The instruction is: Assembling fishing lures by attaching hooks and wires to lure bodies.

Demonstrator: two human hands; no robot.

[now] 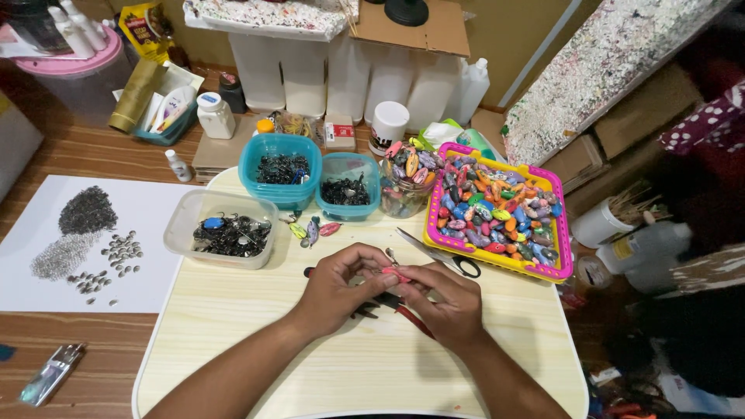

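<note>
Both forearms come up from the bottom edge onto a pale wooden lap table (233, 341), and the left hand (337, 287) and right hand (442, 299) meet at its middle, fingers curled narrow and pinched together on a small pink bead piece (394, 272) with a thin metal pin rising from it. It looks like an assembly step, a fitting being joined to the bead; any further work would call for a steady pinch and fine fingertip control. Red-handled pliers (403, 310) lie on the table under the right hand, mostly covered by it. Just beyond, scissors (446, 260) rest beside a pink and yellow tray (543, 268) heaped with painted beads. Three loose bead pendants (313, 230) lie near a clear tub (186, 221) of dark metal findings; two teal tubs (260, 151) and a glass jar (403, 194) of beads stand behind. A white sheet (31, 256) to the left carries heaps of tiny parts. How the pin sits in the bead is hidden by the fingers, and the findings are too small to identify.
</note>
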